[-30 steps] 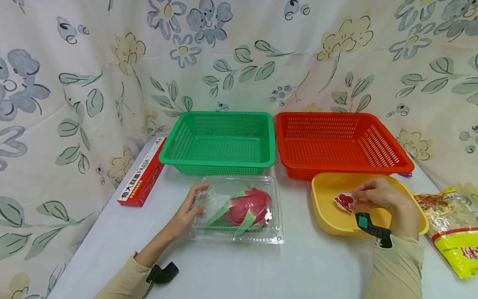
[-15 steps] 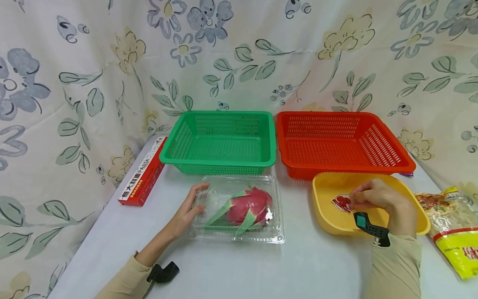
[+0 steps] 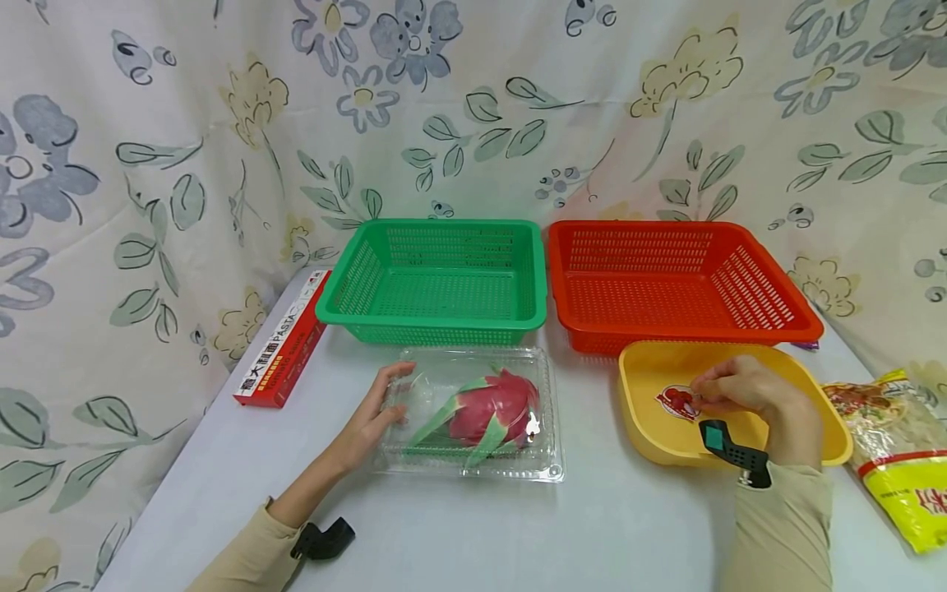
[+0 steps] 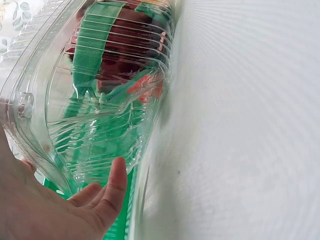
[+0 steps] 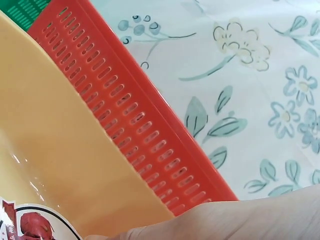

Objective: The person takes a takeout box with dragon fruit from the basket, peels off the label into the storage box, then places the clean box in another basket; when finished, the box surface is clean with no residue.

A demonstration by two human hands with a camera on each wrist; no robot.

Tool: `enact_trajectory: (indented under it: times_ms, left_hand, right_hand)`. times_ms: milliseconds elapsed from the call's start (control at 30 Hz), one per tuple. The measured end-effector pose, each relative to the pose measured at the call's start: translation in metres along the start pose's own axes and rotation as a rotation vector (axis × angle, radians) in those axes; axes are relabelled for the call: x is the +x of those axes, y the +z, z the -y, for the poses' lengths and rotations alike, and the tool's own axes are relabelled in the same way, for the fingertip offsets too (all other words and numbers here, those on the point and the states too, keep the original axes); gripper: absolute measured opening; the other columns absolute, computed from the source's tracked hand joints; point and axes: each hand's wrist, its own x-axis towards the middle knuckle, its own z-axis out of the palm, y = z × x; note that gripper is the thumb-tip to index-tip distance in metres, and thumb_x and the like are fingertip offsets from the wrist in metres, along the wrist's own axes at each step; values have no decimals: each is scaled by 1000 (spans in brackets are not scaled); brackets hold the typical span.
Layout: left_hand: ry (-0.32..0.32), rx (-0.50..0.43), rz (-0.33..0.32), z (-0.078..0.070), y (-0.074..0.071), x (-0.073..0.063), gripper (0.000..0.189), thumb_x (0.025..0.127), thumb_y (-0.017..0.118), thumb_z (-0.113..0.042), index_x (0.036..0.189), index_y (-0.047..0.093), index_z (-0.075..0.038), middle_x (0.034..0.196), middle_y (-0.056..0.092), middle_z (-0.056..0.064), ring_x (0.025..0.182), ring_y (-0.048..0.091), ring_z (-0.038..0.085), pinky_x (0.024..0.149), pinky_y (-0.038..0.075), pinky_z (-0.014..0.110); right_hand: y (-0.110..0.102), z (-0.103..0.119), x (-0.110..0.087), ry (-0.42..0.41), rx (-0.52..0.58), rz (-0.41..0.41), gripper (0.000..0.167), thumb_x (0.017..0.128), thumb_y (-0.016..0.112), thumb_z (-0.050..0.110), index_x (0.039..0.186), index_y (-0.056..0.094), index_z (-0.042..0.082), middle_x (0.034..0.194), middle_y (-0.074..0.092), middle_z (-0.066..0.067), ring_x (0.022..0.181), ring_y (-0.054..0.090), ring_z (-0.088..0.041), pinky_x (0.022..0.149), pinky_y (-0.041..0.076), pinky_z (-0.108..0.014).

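Observation:
In the head view my left hand (image 3: 370, 419) touches the left end of a clear plastic clamshell box (image 3: 436, 386), its fingers fairly straight. A pink dragon fruit (image 3: 496, 411) with green leaf tips lies inside the box. The left wrist view shows the fingers (image 4: 114, 192) along the ribbed end wall. Over a yellow basin (image 3: 636, 427), my right hand (image 3: 743, 386) pinches the right edge of a small sticker (image 3: 676, 401) with red fruit printed on it. Part of that sticker (image 5: 37, 225) shows at the bottom of the right wrist view; the pinching fingertips are mostly hidden.
Behind the box stands a green basket (image 3: 447, 308), with a red basket (image 3: 666, 325) to its right, behind the basin. A red pasta box (image 3: 281, 345) lies at the left. At the right edge is a yellow-and-clear food bag (image 3: 898, 469). A floral curtain (image 3: 473, 107) hangs behind.
The right hand has shifted slightly left with the sticker, which now lies a little further left over the basin. The left hand and the clamshell box stay in place.

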Motion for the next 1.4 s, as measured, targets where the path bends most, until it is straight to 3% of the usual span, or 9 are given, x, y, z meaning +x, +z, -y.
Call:
enact_trajectory:
  times_ms: [300, 467, 733, 933, 1167, 1400]
  left_hand:
    - [10, 5, 0, 0, -1, 0, 53, 97, 40, -1, 149, 29, -6, 152, 27, 20, 140, 23, 40, 85, 49, 45]
    - [14, 16, -2, 0, 0, 0, 53, 97, 40, 0, 148, 29, -6, 152, 28, 21, 141, 22, 40, 87, 48, 45]
    - [19, -1, -2, 0, 0, 2, 53, 97, 40, 0, 148, 29, -5, 152, 27, 24, 137, 27, 45, 85, 50, 46]
    - [25, 7, -1, 0, 0, 2, 54, 96, 41, 0, 149, 29, -6, 152, 28, 21, 137, 27, 46, 85, 50, 45]
    - [23, 1, 3, -1, -1, 1, 54, 96, 41, 0, 148, 28, -4, 152, 28, 23, 136, 28, 49, 91, 48, 47]
    - [19, -57, 10, 2, -2, 1, 53, 96, 40, 3, 147, 27, -1, 151, 25, 28, 131, 32, 55, 88, 50, 54]
  right_hand:
    - [-5, 1, -1, -21, -69, -17, 36, 99, 58, 14, 117, 59, -18, 95, 72, -8, 85, 70, -22, 80, 56, -30]
    - [-7, 3, -3, -25, -106, -27, 40, 98, 59, 16, 121, 58, -17, 101, 72, -12, 90, 70, -23, 88, 53, -37]
    - [-7, 3, -7, -41, -126, -48, 43, 97, 63, 20, 121, 58, -16, 104, 71, -13, 91, 68, -24, 82, 56, -33]
    - [-7, 6, -16, -61, -182, -60, 47, 97, 63, 26, 121, 60, -15, 109, 69, -17, 96, 66, -28, 85, 55, -41]
    - [-5, 23, -37, -72, -242, -94, 57, 100, 55, 36, 126, 55, -15, 112, 67, -23, 101, 65, -38, 86, 54, -50]
    - [9, 55, -54, -220, -321, -188, 53, 103, 48, 36, 128, 57, -10, 110, 69, -17, 98, 64, -31, 78, 53, -42]
